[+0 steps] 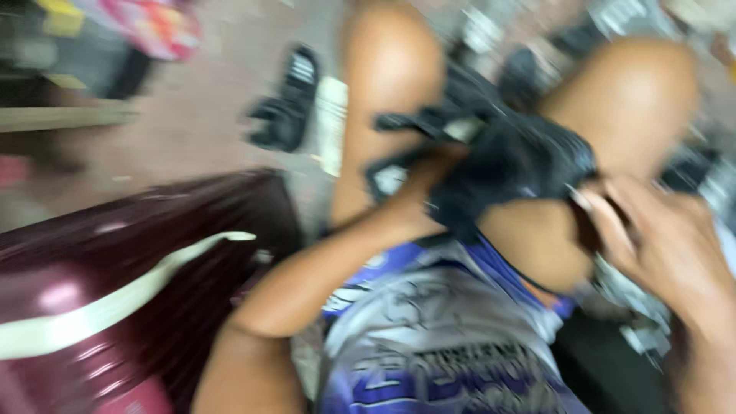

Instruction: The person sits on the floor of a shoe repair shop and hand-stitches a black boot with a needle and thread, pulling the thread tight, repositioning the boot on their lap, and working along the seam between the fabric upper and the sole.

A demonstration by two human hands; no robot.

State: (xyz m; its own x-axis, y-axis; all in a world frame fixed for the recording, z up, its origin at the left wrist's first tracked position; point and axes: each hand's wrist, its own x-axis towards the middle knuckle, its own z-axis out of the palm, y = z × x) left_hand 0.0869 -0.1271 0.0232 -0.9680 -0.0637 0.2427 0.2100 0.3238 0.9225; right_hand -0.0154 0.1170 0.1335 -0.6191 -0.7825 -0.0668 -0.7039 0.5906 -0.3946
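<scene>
- Frame heavily blurred; fine detail is lost.
- Maroon case (115, 291) with a pale strap across it fills the lower left, lying on the floor (199, 115).
- Person sits with bare knees raised; grey and blue shorts (445, 337) cover the lap.
- Black part (506, 161), bulky with thin arms sticking out to the left, sits between the knees, above the lap.
- Left hand (433, 172) comes up from lower left and meets the part's left side; fingers look curled on it, though blur hides the exact grip.
- Right hand (652, 230) is at the part's right edge, fingertips touching it, fingers bent.
- Hands are apart, one on each side of the part.
- Black sandal (287, 103) lies on the floor, well beyond the left knee.
</scene>
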